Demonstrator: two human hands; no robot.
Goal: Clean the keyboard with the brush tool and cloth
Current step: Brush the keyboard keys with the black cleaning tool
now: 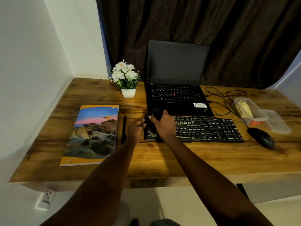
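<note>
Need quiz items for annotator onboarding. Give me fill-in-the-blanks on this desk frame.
1. The right hand, gripping a dark cloth, and the left hand meet at the ___ end of the keyboard.
2. The mouse lies to the ___ of the keyboard.
3. The slim black tool lies between the left hand and the ___.
4. The potted white flowers stand left of the open ___.
Missing words: left; right; book; laptop.

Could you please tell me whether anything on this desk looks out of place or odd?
A cable loops over the laptop and trails onto the keyboard at its top edge, where it could hinder cleaning. At the right, the plastic container lies open, its lid beside it. Nothing looks spilled.
</note>
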